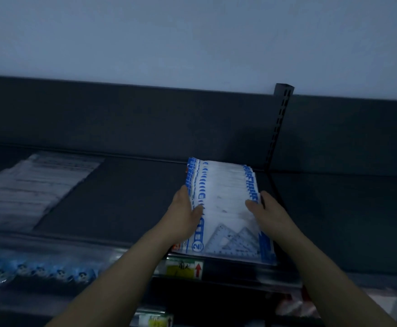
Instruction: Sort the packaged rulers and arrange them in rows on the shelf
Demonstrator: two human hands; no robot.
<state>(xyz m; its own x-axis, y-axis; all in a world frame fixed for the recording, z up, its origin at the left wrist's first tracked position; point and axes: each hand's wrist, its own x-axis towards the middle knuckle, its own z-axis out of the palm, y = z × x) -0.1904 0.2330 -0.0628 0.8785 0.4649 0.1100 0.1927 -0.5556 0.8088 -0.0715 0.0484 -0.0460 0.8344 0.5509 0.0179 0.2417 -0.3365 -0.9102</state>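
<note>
A row of white-and-blue ruler packs lies overlapped on the dark top shelf, running from the front edge back toward the rear panel. The front pack shows clear triangle rulers inside. My left hand presses against the row's left edge, thumb on top. My right hand holds the right edge, fingers curled over the packs. A second spread of pale packaged rulers lies at the shelf's left, blurred.
A slotted metal upright stands just behind and right of the row. Price labels sit on the shelf's front rail. Blue packaged goods hang below at the left, and reddish packs sit lower right.
</note>
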